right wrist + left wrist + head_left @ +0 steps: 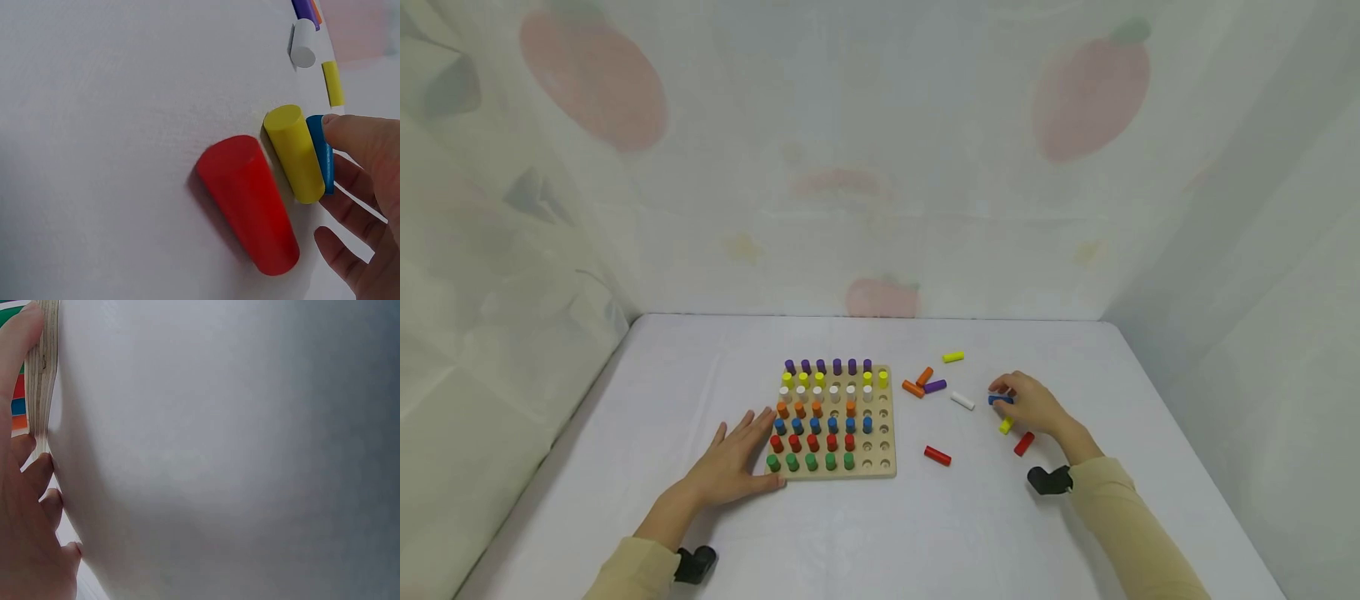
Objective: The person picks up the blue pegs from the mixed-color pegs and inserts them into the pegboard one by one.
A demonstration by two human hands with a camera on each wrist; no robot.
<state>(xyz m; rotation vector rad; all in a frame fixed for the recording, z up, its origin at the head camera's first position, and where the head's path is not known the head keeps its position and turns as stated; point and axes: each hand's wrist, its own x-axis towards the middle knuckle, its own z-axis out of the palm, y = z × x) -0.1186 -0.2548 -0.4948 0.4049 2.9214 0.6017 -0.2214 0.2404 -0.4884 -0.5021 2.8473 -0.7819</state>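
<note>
My left hand rests at the left side of a wooden pegboard, fingers extended along its left edge and thumb at the front left corner. The left wrist view shows the thumb against the board's layered edge. To the right of the board, my right hand pinches a blue peg between thumb and fingers, low over the table. In the right wrist view the thumb lies on the blue peg. Just beside it are a yellow peg and a red peg.
Upright pegs stand in rows by colour on the board, with bare holes mostly at its right. Loose on the white table lie another red peg, a white peg, a purple peg, two orange pegs and a far yellow peg.
</note>
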